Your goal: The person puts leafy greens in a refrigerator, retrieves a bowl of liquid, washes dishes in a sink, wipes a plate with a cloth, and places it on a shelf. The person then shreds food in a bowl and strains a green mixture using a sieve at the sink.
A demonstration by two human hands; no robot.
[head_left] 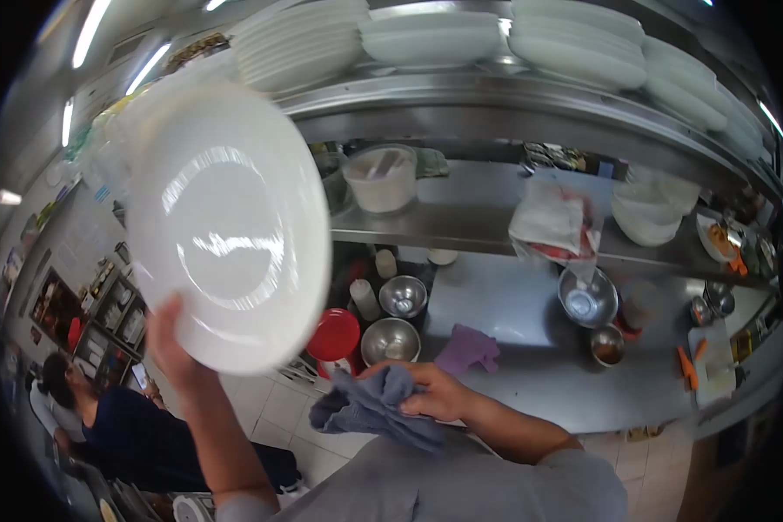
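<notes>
My left hand [174, 348] grips a large white plate [230, 204] by its lower left rim. The plate is raised and tilted, its glossy face toward me with light reflected on it. In front of my body, my right hand [435, 396] is closed on a bunched grey-blue cloth [365, 411]. The cloth hangs below the plate and apart from it. Part of the fingers of my left hand is hidden behind the plate.
Stacks of white plates [574, 48] fill the upper steel shelf [496, 96]. Below, the steel counter [496, 304] holds metal bowls [587, 300], a purple cloth [467, 348] and orange-handled scissors [689, 367]. A red container [332, 335] stands at left. A person [139, 431] holds a phone.
</notes>
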